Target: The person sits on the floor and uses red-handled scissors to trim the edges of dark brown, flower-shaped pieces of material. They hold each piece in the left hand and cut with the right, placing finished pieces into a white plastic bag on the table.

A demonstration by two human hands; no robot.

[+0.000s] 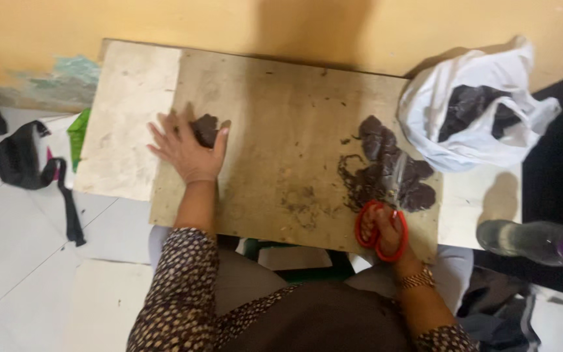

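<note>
My left hand (187, 148) lies flat on a brown wooden board (281, 111), fingers spread, touching a small dark brown piece (206, 128) with its thumb and forefinger. My right hand (387, 233) grips red-handled scissors (379, 225) at the board's near right edge, blades pointing into a pile of dark brown cut pieces (389, 168). Dark crumbs lie scattered on the board between the hands.
A white plastic bag (474, 104) holding more dark pieces sits at the right end of the table. A dark bottle with a purple end (535, 241) lies at the right. A black pouch (24, 160) lies on the white tiled floor at left; a yellow wall runs behind.
</note>
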